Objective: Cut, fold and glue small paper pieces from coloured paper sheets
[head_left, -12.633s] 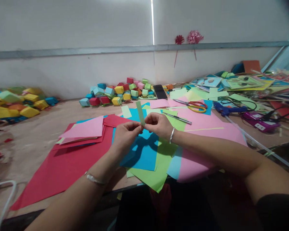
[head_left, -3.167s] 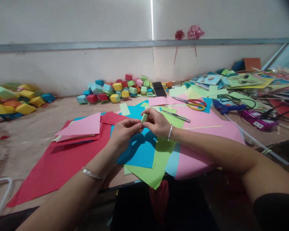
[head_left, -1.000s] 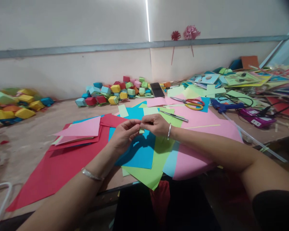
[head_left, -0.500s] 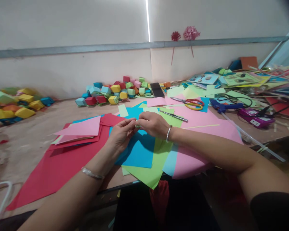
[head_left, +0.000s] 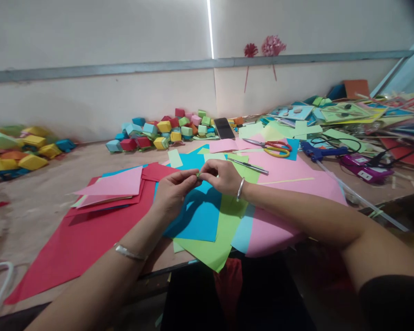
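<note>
Above the blue paper (head_left: 202,216), my left hand (head_left: 174,191) and my right hand (head_left: 224,177) meet fingertip to fingertip. Both pinch a tiny light green piece of paper (head_left: 198,175), mostly covered by the fingers. Green paper (head_left: 229,230) lies partly under the blue sheet. A silver pen-like tool (head_left: 248,166) rests just beyond my right hand. Red-and-yellow-handled scissors (head_left: 278,148) lie farther back on pink paper (head_left: 296,197). To the left, folded pink paper (head_left: 113,184) sits on red sheets (head_left: 86,248).
Small colored paper boxes (head_left: 165,128) and a phone (head_left: 224,128) are along the wall. More paper shapes (head_left: 31,147) are piled left. A blue glue gun (head_left: 322,151), a purple power strip (head_left: 365,168) and card pieces (head_left: 345,112) occupy the right.
The fingers of both hands have closed more around the small green piece, so less of it shows. My right hand's fingers are bent differently. The view has shifted slightly.
</note>
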The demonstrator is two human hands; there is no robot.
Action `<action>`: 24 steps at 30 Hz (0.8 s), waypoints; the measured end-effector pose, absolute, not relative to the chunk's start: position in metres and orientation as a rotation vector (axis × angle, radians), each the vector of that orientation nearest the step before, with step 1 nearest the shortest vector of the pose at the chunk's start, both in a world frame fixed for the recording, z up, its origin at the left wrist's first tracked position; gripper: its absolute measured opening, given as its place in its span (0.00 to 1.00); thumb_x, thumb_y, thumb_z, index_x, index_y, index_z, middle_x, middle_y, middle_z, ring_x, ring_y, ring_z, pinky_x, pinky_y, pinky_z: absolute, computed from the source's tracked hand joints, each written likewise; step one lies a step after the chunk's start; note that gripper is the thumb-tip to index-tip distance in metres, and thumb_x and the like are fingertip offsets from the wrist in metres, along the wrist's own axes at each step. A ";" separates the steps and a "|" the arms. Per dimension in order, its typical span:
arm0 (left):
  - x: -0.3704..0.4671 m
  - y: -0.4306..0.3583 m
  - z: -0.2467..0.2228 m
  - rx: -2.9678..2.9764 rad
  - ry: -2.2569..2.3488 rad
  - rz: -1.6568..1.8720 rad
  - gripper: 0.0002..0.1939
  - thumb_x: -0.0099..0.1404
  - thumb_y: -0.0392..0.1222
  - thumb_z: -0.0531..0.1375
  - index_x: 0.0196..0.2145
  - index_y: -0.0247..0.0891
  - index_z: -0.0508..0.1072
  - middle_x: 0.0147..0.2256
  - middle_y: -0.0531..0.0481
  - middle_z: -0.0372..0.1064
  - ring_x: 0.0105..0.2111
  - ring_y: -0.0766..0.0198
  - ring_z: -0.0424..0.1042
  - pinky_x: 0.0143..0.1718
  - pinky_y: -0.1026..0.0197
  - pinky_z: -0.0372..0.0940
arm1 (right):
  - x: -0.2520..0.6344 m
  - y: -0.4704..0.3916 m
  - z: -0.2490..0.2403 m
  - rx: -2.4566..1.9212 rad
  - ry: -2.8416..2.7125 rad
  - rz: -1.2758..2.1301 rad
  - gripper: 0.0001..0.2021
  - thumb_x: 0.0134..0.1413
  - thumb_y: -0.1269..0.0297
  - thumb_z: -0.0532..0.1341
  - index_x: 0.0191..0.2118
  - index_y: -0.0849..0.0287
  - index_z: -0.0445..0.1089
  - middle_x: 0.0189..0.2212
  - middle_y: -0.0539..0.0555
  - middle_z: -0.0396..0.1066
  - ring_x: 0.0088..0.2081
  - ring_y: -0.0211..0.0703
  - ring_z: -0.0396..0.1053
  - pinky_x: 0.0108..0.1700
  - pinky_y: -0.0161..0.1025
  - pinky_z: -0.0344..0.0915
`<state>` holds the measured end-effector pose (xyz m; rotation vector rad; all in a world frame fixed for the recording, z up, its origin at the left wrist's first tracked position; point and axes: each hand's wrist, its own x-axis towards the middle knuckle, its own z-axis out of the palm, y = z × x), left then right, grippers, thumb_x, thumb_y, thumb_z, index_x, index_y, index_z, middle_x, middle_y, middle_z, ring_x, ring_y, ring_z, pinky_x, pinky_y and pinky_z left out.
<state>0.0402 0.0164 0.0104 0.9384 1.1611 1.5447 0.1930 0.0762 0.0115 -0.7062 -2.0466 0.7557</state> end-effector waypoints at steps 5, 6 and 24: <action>0.040 0.015 0.010 1.131 1.246 1.573 0.19 0.37 0.41 0.76 0.31 0.37 0.82 0.28 0.49 0.79 0.29 0.63 0.75 0.34 0.62 0.70 | 0.193 0.079 0.009 -0.655 -2.033 0.748 0.03 0.55 0.67 0.62 0.32 0.60 0.70 0.26 0.48 0.70 0.28 0.34 0.63 0.34 0.33 0.60; 0.040 0.016 0.010 1.152 1.258 1.580 0.19 0.38 0.42 0.76 0.31 0.37 0.82 0.28 0.49 0.79 0.29 0.63 0.75 0.33 0.62 0.70 | 0.194 0.080 0.008 -0.629 -2.060 0.702 0.03 0.56 0.67 0.62 0.33 0.60 0.70 0.27 0.48 0.70 0.29 0.35 0.64 0.34 0.33 0.60; 0.043 0.011 0.011 1.180 1.319 1.556 0.17 0.42 0.43 0.75 0.31 0.36 0.82 0.27 0.48 0.78 0.28 0.62 0.74 0.33 0.61 0.69 | 0.197 0.085 0.014 -0.675 -2.162 0.561 0.05 0.51 0.72 0.64 0.26 0.61 0.71 0.26 0.50 0.68 0.29 0.36 0.62 0.34 0.34 0.60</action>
